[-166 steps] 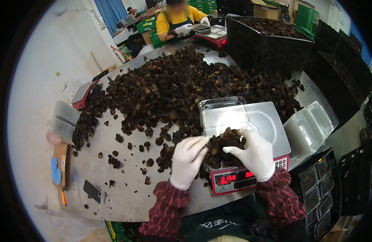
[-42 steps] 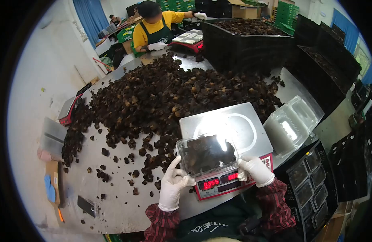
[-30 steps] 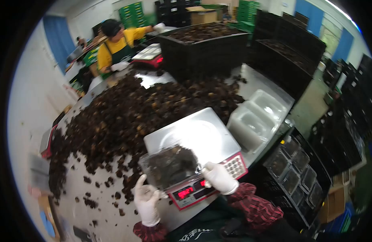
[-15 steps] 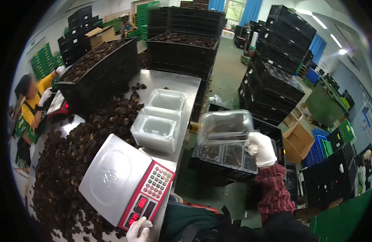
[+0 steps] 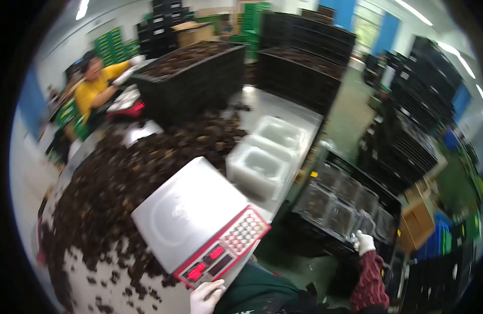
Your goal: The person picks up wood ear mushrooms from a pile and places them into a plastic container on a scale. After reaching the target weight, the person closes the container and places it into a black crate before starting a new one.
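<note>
My right hand (image 5: pixel 364 243), in a white glove, is closed at the near edge of a clear plastic box (image 5: pixel 364 225) in a black crate (image 5: pixel 303 217). Several more clear boxes with dark contents stand in that crate. My left hand (image 5: pixel 206 297), also gloved, is at the front edge of a red and silver weighing scale (image 5: pixel 191 212), its fingers partly stretched out and holding nothing. The scale's plate is bare and its red digits are lit. Beside it on the metal table stand stacked clear plastic boxes (image 5: pixel 262 165).
A heap of dark brown pieces (image 5: pixel 131 178), perhaps mushrooms, covers much of the metal table (image 5: pixel 304 120). Large black crates (image 5: pixel 194 86) of the same stand behind. Across the table a person in yellow (image 5: pixel 95 91) works by another scale. An open cardboard box (image 5: pixel 416 225) lies right.
The view has swung left. My right hand has lowered the clear box from above the crate into it, among the others. My left hand stays at the scale's front edge.
</note>
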The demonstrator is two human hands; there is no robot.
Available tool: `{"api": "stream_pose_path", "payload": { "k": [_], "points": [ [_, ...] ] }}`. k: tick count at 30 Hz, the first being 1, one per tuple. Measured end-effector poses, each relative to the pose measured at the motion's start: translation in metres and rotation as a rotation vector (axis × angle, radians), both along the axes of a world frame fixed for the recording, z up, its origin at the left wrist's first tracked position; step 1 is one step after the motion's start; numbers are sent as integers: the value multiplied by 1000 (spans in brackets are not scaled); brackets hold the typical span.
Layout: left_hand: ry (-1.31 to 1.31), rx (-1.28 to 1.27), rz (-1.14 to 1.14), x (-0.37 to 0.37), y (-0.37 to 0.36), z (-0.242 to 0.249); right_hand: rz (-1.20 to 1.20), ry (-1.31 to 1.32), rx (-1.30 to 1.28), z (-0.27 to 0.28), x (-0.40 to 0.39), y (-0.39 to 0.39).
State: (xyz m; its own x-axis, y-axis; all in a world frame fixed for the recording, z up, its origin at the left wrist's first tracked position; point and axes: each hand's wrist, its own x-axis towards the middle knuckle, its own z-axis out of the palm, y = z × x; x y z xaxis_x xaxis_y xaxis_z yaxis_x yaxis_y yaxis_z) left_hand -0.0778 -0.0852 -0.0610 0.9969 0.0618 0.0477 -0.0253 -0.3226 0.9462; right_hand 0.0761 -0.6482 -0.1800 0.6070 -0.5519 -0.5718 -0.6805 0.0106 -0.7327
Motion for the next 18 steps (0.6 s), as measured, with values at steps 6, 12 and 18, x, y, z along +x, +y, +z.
{"api": "stream_pose_path", "payload": {
  "k": [6, 12, 18],
  "points": [
    [-125, 179, 349, -27, 3, -11, 444, -776, -380, 111, 105, 179],
    [-209, 392, 560, -37, 39, -3, 1046, -1241, -1121, 150, 195, 323],
    [-151, 473, 628, -11, 128, 4, 1137, -797, -1230, 129, 199, 359]
  ]
}}
